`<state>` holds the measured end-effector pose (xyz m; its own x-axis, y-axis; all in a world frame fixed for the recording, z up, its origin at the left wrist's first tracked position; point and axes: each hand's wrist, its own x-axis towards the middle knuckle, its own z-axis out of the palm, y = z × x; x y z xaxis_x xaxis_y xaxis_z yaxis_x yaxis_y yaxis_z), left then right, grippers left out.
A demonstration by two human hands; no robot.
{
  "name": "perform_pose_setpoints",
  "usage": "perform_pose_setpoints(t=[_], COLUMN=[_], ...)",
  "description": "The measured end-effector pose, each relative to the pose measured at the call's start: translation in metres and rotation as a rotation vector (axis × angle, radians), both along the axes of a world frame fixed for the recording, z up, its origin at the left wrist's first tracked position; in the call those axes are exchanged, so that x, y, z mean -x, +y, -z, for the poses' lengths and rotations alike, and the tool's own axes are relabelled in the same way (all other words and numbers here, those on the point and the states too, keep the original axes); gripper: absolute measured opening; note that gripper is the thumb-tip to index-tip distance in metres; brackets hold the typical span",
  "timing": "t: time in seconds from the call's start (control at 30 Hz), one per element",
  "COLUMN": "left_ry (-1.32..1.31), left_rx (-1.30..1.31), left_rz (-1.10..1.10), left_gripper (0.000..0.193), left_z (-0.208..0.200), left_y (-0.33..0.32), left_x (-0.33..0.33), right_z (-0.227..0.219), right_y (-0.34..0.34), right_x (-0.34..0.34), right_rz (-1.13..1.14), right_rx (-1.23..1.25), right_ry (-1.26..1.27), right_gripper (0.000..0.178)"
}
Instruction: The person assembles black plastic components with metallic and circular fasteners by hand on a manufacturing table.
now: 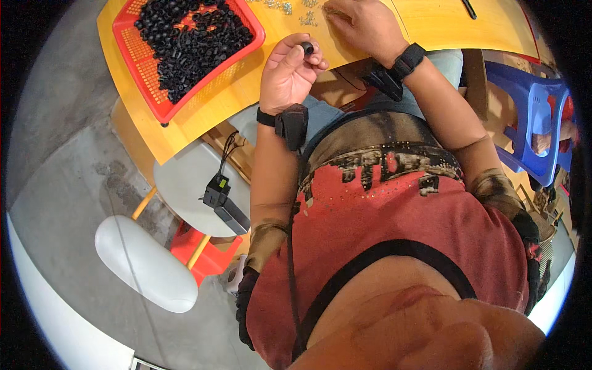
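Yellow table (231, 94), left hand (288, 75) pinching black piece (307, 48) between thumb and fingers, right hand (365, 26) curled, hold unclear

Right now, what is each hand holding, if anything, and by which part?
The left hand holds a small black piece by its side, between thumb and fingers. Right hand: cannot tell.

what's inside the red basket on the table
The red basket holds a heap of small black parts, some of them rounded. Bits of its red base show between them; most of the base, and anything under the top layer, is covered.
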<state>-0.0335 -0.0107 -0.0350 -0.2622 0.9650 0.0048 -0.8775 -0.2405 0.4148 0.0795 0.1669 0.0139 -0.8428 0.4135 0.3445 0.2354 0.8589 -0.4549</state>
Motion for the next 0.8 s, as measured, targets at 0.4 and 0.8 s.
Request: perform_pose_setpoints(t=[0.4, 0.8], left_ry=[0.042, 0.039], left_rx=[0.011, -0.008], left_rz=[0.004, 0.01], left_gripper=[0.025, 0.024], left_z=[-0.001, -0.003], left_y=[0.001, 0.003], left_x=[-0.001, -0.002], right_z=[-0.005, 0.004], right_y=[0.004, 0.003], right_x=[-0.007, 0.009], right_rz=[0.046, 0.058], right_rx=[0.039, -0.056], right_ry=[0.012, 0.021], right_gripper=[0.013, 0.017])
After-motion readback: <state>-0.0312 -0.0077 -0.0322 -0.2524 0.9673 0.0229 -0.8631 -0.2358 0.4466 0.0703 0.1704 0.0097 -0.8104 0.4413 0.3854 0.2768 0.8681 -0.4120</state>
